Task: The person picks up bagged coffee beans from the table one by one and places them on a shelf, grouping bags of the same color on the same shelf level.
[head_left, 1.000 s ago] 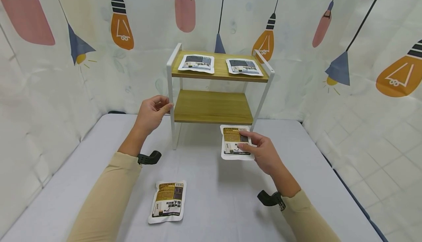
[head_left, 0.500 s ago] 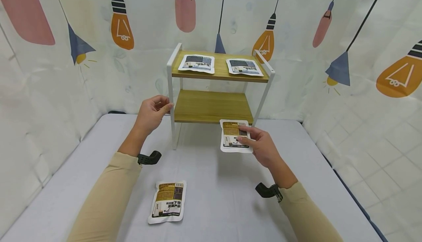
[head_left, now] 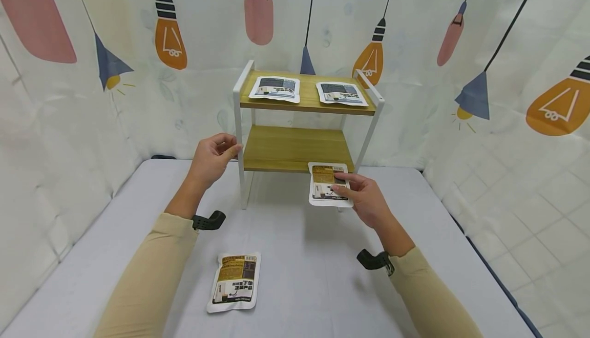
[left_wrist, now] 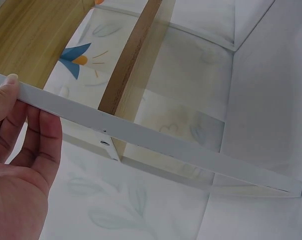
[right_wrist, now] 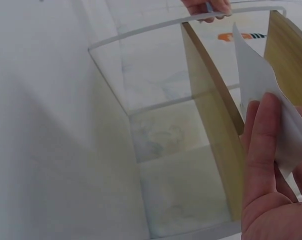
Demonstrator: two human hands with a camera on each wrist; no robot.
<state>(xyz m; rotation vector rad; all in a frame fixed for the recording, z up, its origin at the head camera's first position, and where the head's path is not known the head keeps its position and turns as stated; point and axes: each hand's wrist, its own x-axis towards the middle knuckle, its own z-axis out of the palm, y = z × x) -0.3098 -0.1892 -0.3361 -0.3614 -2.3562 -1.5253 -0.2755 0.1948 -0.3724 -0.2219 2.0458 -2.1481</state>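
Someone's right hand, past a brown packet lying near left on the counter, pinches a second packet by the low shelf's right front. The left hand holds the rack's left leg. Farther, two blue packets lie on top.

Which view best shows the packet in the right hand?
The head view, where the packet shows its printed front, partly covered by the right hand. The right wrist view shows its pale back, partly hidden; the left wrist view misses it.
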